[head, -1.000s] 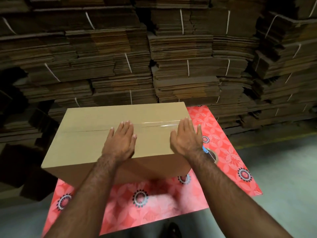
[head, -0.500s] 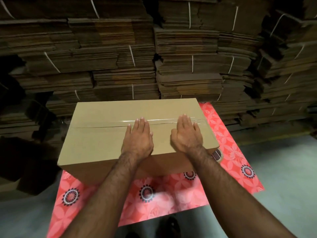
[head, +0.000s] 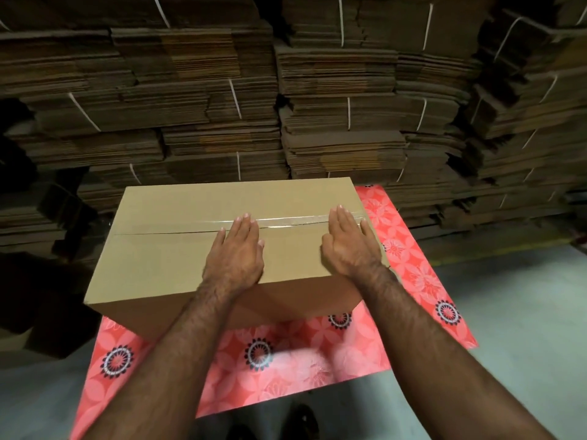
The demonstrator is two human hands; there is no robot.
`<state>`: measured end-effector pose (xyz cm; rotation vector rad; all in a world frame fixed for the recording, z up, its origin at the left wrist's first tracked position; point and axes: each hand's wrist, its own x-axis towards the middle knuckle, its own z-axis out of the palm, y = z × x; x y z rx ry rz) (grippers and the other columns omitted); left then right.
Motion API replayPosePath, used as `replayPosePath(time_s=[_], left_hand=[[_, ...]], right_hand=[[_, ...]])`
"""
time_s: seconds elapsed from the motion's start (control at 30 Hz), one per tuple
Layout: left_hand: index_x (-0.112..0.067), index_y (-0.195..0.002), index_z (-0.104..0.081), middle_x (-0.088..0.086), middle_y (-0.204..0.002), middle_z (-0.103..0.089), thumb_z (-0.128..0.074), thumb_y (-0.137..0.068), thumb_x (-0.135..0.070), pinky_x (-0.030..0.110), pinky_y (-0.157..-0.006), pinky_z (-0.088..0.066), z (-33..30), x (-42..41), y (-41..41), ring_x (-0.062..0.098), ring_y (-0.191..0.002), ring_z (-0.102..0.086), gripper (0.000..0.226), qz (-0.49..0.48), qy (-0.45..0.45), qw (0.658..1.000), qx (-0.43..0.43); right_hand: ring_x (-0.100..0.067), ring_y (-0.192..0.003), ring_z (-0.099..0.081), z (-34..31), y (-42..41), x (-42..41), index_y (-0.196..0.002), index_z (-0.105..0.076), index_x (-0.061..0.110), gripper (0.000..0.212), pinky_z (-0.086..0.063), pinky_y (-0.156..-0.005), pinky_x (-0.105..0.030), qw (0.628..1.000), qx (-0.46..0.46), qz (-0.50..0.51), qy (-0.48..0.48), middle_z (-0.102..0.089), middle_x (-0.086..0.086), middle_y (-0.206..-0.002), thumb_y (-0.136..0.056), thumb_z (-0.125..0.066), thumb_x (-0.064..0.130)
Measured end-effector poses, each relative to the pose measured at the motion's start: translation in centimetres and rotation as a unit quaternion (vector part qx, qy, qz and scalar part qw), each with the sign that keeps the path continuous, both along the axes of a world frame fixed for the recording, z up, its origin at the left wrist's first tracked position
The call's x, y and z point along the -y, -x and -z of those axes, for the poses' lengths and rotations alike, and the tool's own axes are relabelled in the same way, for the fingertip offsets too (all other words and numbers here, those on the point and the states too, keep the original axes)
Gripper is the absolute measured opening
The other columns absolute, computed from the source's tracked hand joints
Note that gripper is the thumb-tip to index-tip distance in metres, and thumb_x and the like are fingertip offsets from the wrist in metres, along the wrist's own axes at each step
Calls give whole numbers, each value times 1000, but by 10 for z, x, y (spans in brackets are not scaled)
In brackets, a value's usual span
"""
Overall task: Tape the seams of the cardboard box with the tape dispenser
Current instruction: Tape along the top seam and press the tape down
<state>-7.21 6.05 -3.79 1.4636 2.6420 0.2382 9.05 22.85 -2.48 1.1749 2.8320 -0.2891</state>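
A closed brown cardboard box [head: 165, 255] sits on a red flowered mat [head: 286, 360]. A strip of clear tape [head: 292, 221] runs along the centre seam on its top. My left hand [head: 236, 252] lies flat on the top near the middle, fingertips on the tape. My right hand [head: 349, 241] lies flat near the box's right end, fingertips also at the tape. Both hands hold nothing. The tape dispenser is not visible in this frame.
Tall stacks of flattened, strapped cardboard [head: 317, 106] fill the whole background behind the box. Grey floor [head: 524, 312] lies to the right and in front of the mat. Dark cartons [head: 38, 296] stand at the left. My shoes [head: 301, 423] show at the bottom.
The box has shifted right and closer in view. My left hand slid right along the seam. The tape dispenser, seen by the box's right corner earlier, is now hidden.
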Motion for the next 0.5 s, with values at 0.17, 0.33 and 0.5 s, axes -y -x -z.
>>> replayPosePath(time_s=[0.17,0.33,0.5], left_hand=[[-8,-157,-13,8,-166,-8,-22,-106,-29,42,-123,-6,-10,-19,-20,23,-153,-6,56,26,1,1000,-8],[-13,-158,-12,2,-167,-5,-25,-106,-29,41,-123,-4,-13,-58,-43,17,-153,-2,56,101,8,995,8],[-16,-158,-14,-2,-167,-7,-21,-106,-35,40,-122,-4,-7,-47,-39,13,-153,-5,56,76,11,997,-12]], right_hand=[[-15,-153,1,0,2,0,-159,-7,9,76,3,-123,-45,1000,-13,5,-17,-2,-4,-167,-91,-15,42],[-12,-153,-4,5,2,2,-159,-14,12,91,-1,-123,-47,998,-24,-58,-27,-8,-2,-167,-76,2,47],[-12,-153,-3,7,-1,-5,-159,-11,13,79,0,-123,-47,997,-15,-67,-29,-6,-2,-167,-86,-8,44]])
